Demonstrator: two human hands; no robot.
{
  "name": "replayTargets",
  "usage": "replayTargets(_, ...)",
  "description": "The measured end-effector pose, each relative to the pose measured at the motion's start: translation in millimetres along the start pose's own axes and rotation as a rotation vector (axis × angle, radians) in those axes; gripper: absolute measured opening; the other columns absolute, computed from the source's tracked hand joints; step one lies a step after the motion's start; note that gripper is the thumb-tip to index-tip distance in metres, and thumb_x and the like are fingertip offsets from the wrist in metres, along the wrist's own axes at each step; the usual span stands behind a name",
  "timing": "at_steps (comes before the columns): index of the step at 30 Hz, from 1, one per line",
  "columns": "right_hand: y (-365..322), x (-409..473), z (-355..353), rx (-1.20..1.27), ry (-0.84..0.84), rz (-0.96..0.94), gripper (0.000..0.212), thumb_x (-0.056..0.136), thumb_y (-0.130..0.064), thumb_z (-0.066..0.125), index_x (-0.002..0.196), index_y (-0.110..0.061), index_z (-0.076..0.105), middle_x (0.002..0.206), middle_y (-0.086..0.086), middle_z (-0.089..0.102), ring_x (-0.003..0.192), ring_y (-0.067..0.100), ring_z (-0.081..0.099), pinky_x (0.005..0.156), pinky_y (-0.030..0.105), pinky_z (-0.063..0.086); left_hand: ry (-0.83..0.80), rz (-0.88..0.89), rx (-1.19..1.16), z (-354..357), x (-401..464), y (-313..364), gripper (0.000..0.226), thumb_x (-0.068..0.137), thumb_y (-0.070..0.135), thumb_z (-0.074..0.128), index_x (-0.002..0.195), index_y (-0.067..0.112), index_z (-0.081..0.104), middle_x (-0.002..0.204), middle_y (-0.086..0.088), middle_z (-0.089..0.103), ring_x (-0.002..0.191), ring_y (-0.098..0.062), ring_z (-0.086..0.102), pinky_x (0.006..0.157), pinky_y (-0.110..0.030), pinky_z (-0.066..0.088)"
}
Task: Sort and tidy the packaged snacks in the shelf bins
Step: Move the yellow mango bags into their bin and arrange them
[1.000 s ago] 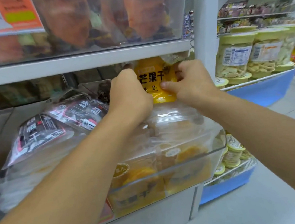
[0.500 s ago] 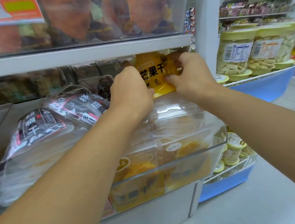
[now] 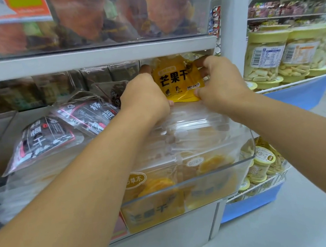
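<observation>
At frame centre, one yellow mango pouch (image 3: 177, 79) stands upright between two hands: left hand (image 3: 145, 97) and right hand (image 3: 219, 84) each grip clamped on its edges, above the clear bin (image 3: 185, 183).

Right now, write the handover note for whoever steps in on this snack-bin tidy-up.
Left hand: grips the left edge of the yellow mango-slice pouch with black lettering.
Right hand: pinches the pouch's right edge.
Pouch stands upright at the back of the clear plastic shelf bin, above stacked mango packs.
Dark plum-snack packets with white lettering lie tilted in the neighbouring bin to the left.
Done: pouch raised upright.
Left: seat it, release it, straighten the plum packets.
</observation>
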State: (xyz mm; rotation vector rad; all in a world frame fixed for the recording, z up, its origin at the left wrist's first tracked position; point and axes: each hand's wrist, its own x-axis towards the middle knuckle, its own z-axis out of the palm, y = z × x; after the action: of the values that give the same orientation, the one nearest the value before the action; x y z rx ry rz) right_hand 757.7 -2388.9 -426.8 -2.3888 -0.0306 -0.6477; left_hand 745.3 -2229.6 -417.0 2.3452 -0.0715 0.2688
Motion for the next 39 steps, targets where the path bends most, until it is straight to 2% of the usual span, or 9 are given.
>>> replayTargets(7, 0.5, -5.6, -0.7, -0.067, 0.068, -0.009, 0.047, 0.079, 0.007, 0.069, 0.122, -0.013, 0.064, 0.097, 0.005, 0.065, 0.085, 0.025, 0.061, 0.077, 0.042, 0.056, -0.002, -0.046, -0.153, 4.7, 3.9, -6.0, 0.07, 0.086, 0.01, 0.073, 0.143, 0.034, 0.04, 0.123, -0.009, 0.058, 0.103, -0.034, 0.063, 0.089, -0.045, 0.057)
replayTargets(11, -1.1, -12.2, -9.2, -0.143, 0.02, -0.01, 0.039, 0.076, 0.003, 0.074, 0.112, -0.008, 0.066, 0.094, 0.013, 0.068, 0.088, 0.033, 0.064, 0.077, 0.044, 0.056, 0.117, -0.011, 0.023, 7.4, -1.6, -5.5, 0.053, 0.085, 0.008, 0.075, 0.13, 0.021, 0.05, 0.114, -0.008, 0.058, 0.098, -0.029, 0.057, 0.077, -0.035, 0.047)
replayTargets(18, -7.8, -27.9, -28.6, -0.177, -0.138, 0.013, 0.043, 0.093, -0.029, 0.069, 0.12, 0.004, 0.064, 0.106, 0.02, 0.071, 0.1, 0.034, 0.067, 0.089, 0.048, 0.055, 0.126, 0.032, 0.153, 5.2, -14.4, -1.6, 0.019, 0.086, 0.008, 0.072, 0.1, 0.01, 0.06, 0.104, -0.013, 0.059, 0.091, -0.035, 0.058, 0.07, -0.035, 0.044)
replayTargets(26, -2.0, -29.5, -23.9, -0.239, -0.042, -0.073, 0.029, 0.091, -0.035, 0.069, 0.094, -0.006, 0.072, 0.086, 0.012, 0.072, 0.086, 0.028, 0.066, 0.077, 0.04, 0.055, -0.02, 0.132, 0.167, -0.1, -19.6, -1.1, 0.008, 0.089, 0.009, 0.066, 0.095, 0.005, 0.063, 0.096, -0.011, 0.066, 0.089, -0.032, 0.063, 0.078, -0.042, 0.054)
replayTargets(30, -1.8, -28.0, -17.5, -0.259, -0.053, -0.049, 0.03, 0.094, -0.028, 0.066, 0.073, -0.006, 0.06, 0.071, 0.012, 0.059, 0.072, 0.032, 0.055, 0.06, 0.033, 0.039, -0.018, 0.135, 0.139, 0.6, -18.5, -2.0, 0.006, 0.09, 0.011, 0.064, 0.092, 0.007, 0.059, 0.086, -0.01, 0.061, 0.078, -0.028, 0.057, 0.06, -0.035, 0.044)
replayTargets(32, -2.9, -26.8, -15.9, -0.291, -0.041, -0.04, 0.027, 0.09, -0.021, 0.07, 0.07, -0.004, 0.065, 0.069, 0.013, 0.061, 0.069, 0.031, 0.056, 0.059, 0.034, 0.044, -0.002, 0.103, 0.111, 0.2, -16.6, -3.4, 0.012, 0.09, 0.011, 0.064, 0.085, 0.01, 0.054, 0.084, -0.007, 0.056, 0.071, -0.021, 0.052, 0.053, -0.032, 0.039)
replayTargets(35, -3.3, -20.4, -17.8, -0.267, -0.026, 0.021, 0.006, 0.083, -0.005, 0.07, 0.081, -0.005, 0.076, 0.085, 0.013, 0.072, 0.08, 0.03, 0.067, 0.071, 0.042, 0.06, 0.03, 0.049, 0.059, 0.3, -10.1, -7.7, 0.017, 0.087, 0.011, 0.07, 0.1, 0.009, 0.059, 0.101, -0.009, 0.062, 0.087, -0.027, 0.06, 0.068, -0.034, 0.049)
replayTargets(37, -3.3, -18.5, -19.4, -0.234, -0.002, 0.071, 0.007, 0.082, -0.004, 0.07, 0.083, -0.006, 0.076, 0.089, 0.011, 0.073, 0.083, 0.027, 0.069, 0.074, 0.041, 0.061, 0.049, 0.013, 0.032, 0.8, -7.2, -10.1, 0.034, 0.082, 0.013, 0.076, 0.111, 0.011, 0.061, 0.111, -0.008, 0.064, 0.099, -0.03, 0.063, 0.085, -0.039, 0.054)
replayTargets(39, -1.9, -17.2, -20.8, -0.228, 0.012, 0.068, 0.005, 0.08, -0.006, 0.072, 0.081, -0.007, 0.076, 0.085, 0.01, 0.073, 0.079, 0.026, 0.069, 0.072, 0.041, 0.062, 0.072, 0.001, 0.04, 2.2, -5.8, -10.7, 0.038, 0.077, 0.015, 0.08, 0.109, 0.014, 0.06, 0.11, -0.009, 0.066, 0.101, -0.031, 0.063, 0.088, -0.042, 0.055)
